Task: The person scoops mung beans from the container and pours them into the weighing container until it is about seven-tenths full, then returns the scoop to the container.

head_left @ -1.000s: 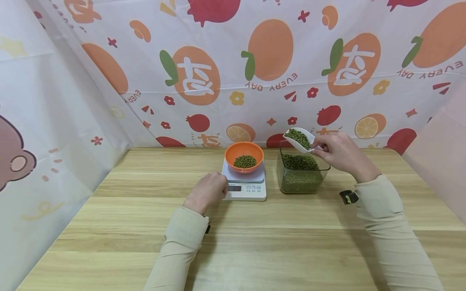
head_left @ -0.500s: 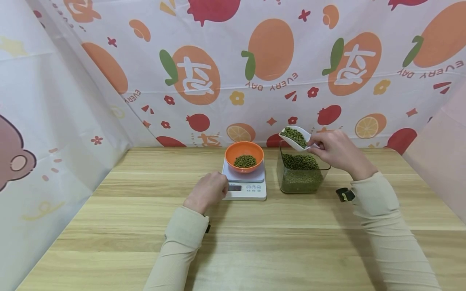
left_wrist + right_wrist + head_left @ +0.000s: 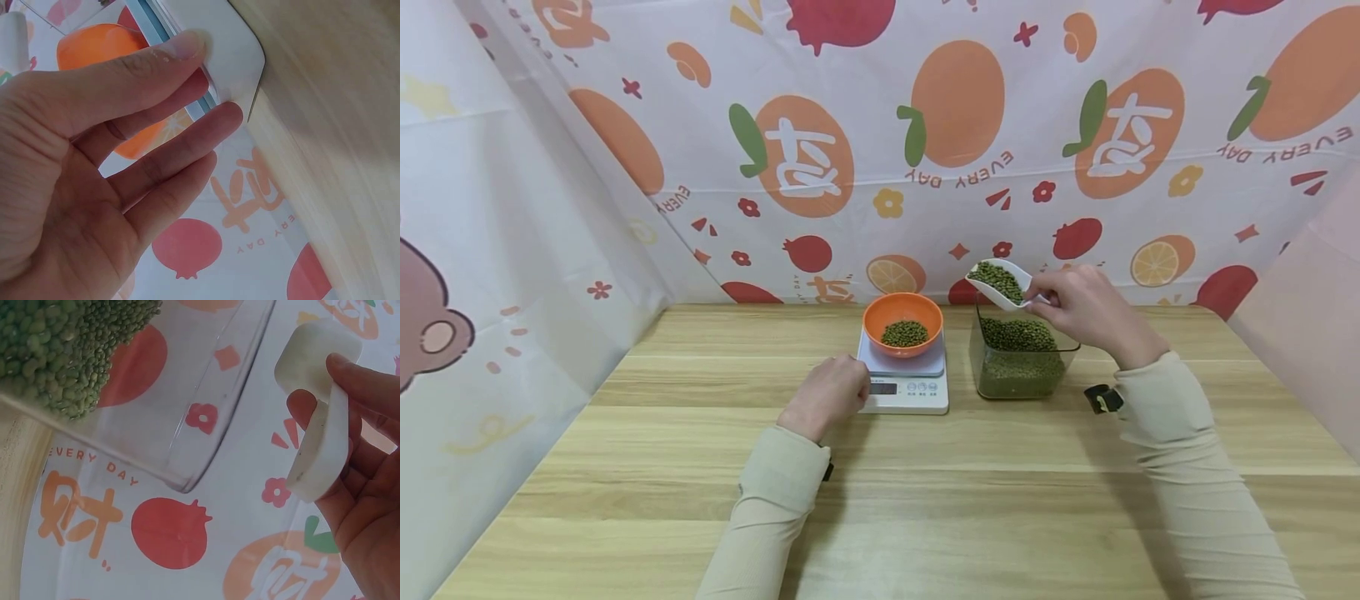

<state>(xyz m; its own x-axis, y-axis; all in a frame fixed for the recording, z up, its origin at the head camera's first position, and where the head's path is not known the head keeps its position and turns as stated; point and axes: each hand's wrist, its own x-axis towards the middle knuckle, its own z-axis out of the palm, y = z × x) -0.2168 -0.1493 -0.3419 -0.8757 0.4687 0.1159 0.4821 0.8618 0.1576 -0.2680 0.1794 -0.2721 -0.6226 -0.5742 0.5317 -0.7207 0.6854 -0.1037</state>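
Observation:
My right hand (image 3: 1090, 308) pinches the handle of a white scoop (image 3: 1004, 299) heaped with green mung beans. The scoop hangs over the back left rim of a clear container (image 3: 1022, 385) of mung beans. In the right wrist view, thumb and fingers grip the scoop's handle (image 3: 325, 450). To the left, an orange bowl (image 3: 887, 310) with a small heap of beans sits on a white kitchen scale (image 3: 902, 402). My left hand (image 3: 829, 395) touches the scale's front left corner. In the left wrist view its fingers (image 3: 187, 147) are fairly straight, the thumb at the scale's edge.
Scale and container stand side by side on a wooden table (image 3: 880, 517), with a gap between them. Close behind them hangs a fruit-patterned cloth (image 3: 865, 50). Another cloth side (image 3: 527, 250) closes off the left.
My right hand has moved a little to the left with the loaded scoop, toward the orange bowl. The left hand, scale and bowl have stayed put.

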